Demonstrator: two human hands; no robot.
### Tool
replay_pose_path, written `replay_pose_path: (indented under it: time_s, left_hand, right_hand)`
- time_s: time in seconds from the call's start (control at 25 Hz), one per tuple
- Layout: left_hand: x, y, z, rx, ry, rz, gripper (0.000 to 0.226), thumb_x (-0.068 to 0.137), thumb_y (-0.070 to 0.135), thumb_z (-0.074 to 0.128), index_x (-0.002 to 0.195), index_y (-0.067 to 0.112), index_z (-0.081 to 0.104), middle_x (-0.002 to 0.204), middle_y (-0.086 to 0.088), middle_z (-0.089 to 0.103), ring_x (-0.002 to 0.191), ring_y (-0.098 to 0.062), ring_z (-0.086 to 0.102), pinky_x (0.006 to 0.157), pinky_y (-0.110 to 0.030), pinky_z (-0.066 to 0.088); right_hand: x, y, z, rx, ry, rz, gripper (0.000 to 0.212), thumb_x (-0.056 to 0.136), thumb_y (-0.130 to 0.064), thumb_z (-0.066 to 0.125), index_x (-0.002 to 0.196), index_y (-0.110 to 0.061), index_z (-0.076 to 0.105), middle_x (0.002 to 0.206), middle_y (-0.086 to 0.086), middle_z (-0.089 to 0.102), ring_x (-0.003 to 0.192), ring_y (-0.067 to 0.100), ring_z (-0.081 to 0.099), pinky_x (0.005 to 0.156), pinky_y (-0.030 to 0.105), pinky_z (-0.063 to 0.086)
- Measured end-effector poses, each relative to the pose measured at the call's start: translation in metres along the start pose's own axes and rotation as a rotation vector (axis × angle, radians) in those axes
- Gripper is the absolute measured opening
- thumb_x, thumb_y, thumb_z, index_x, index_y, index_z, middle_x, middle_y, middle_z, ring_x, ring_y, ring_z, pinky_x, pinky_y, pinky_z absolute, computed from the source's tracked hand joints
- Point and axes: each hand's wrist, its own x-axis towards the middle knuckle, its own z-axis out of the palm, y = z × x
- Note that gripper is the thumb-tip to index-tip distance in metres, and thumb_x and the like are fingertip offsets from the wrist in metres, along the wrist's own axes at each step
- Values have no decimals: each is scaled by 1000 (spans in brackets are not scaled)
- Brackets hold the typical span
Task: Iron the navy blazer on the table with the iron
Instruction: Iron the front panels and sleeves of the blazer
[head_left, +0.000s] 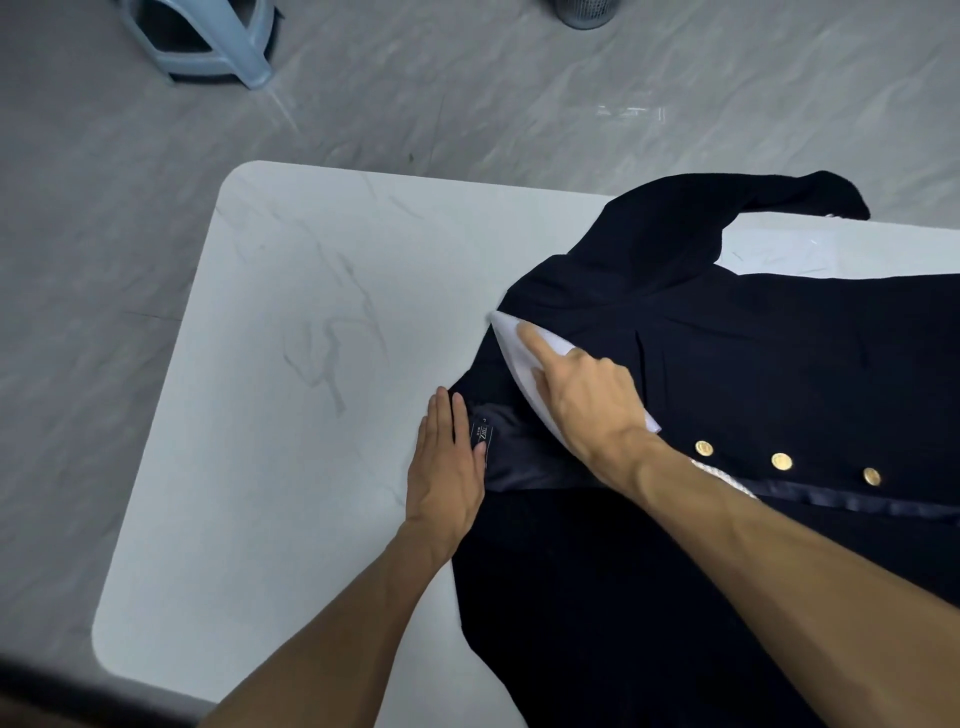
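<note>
The navy blazer (753, 364) lies spread over the right half of the white table (291, 374), collar to the left, three gold buttons (781, 460) facing up. My right hand (587, 395) grips the white iron (511, 343), index finger stretched along its top; the iron's tip points left at the shoulder beside the collar. My left hand (447, 462) lies flat, fingers together, pressing the collar edge next to the inner label (480, 432). One sleeve (779, 200) sticks out toward the table's far edge.
Bare marble-patterned tabletop stretches to the left of the blazer, with a rounded far-left corner. Beyond the table, on the grey floor, stand a light blue plastic stool (208, 41) at top left and a grey mesh bin (584, 13) at top centre.
</note>
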Motion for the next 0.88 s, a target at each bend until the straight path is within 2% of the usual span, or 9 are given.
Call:
replay_pose_path:
  time_s: [0.2, 0.4, 0.48, 0.52, 0.6, 0.64, 0.68, 0.76, 0.88]
  left_hand:
    - [0, -1, -1, -28, 18, 12, 65, 107, 37, 20, 155, 4, -9, 165, -14, -10, 153, -22, -7, 124, -30, -2]
    - [2, 0, -5, -2, -9, 10, 66, 107, 38, 21, 156, 5, -6, 165, -14, -7, 153, -22, -3, 124, -28, -1]
    - [1, 3, -11, -27, -9, -5, 64, 106, 38, 27, 157, 5, 6, 165, -14, 6, 152, -24, 10, 124, -30, 10]
    - [0, 5, -16, -67, 31, -27, 60, 105, 36, 32, 154, 5, 19, 160, -13, 21, 147, -25, 25, 121, -31, 23]
    - [7, 14, -27, -221, 161, -98, 41, 101, 28, 45, 135, 5, 44, 140, -7, 42, 126, -24, 49, 102, -31, 46]
    - [16, 20, -30, -299, 219, -120, 34, 100, 22, 48, 129, 5, 46, 138, -7, 43, 123, -24, 50, 98, -32, 49]
    - [27, 27, -33, -365, 258, -126, 33, 101, 19, 47, 131, 5, 45, 144, -9, 41, 129, -24, 47, 101, -33, 48]
    - [52, 40, -33, -436, 253, -104, 44, 104, 18, 40, 146, 5, 35, 159, -10, 27, 146, -23, 28, 118, -34, 31]
    - [75, 44, -21, -283, 178, -86, 53, 107, 25, 23, 157, 9, 14, 166, -6, 9, 153, -20, 5, 125, -35, 7]
  right_hand:
    - [-20, -22, 10, 12, -58, -211, 61, 101, -23, 40, 152, -37, 9, 75, 4, 50, 55, 27, 47, 51, 34, 32]
    - [4, 0, 1, -4, 18, -32, 64, 98, -14, 42, 150, -35, 13, 75, 4, 49, 54, 27, 50, 51, 35, 32]
    - [5, 13, -5, 15, 35, -18, 59, 99, -18, 40, 150, -36, 17, 67, 1, 39, 46, 22, 37, 49, 35, 30]
    - [2, 18, -6, 69, 39, -23, 57, 100, -22, 39, 150, -38, 17, 66, 1, 37, 47, 22, 34, 50, 36, 32]
    - [-8, 25, -7, 227, 50, 7, 56, 100, -25, 39, 149, -43, 20, 66, 2, 40, 51, 25, 42, 52, 38, 38]
    - [-9, 27, -6, 276, 59, 33, 56, 100, -25, 40, 149, -43, 21, 66, 2, 43, 53, 26, 45, 54, 38, 40]
    - [-8, 27, -4, 278, 69, 46, 55, 100, -27, 39, 150, -43, 21, 68, 3, 45, 54, 26, 47, 54, 38, 40]
    - [0, 23, 4, 223, 61, 48, 56, 101, -28, 39, 151, -42, 17, 70, 3, 43, 51, 24, 42, 52, 36, 34]
    - [9, 13, 11, 113, 38, 71, 64, 98, -16, 44, 151, -37, 15, 66, 2, 35, 43, 19, 27, 47, 33, 25]
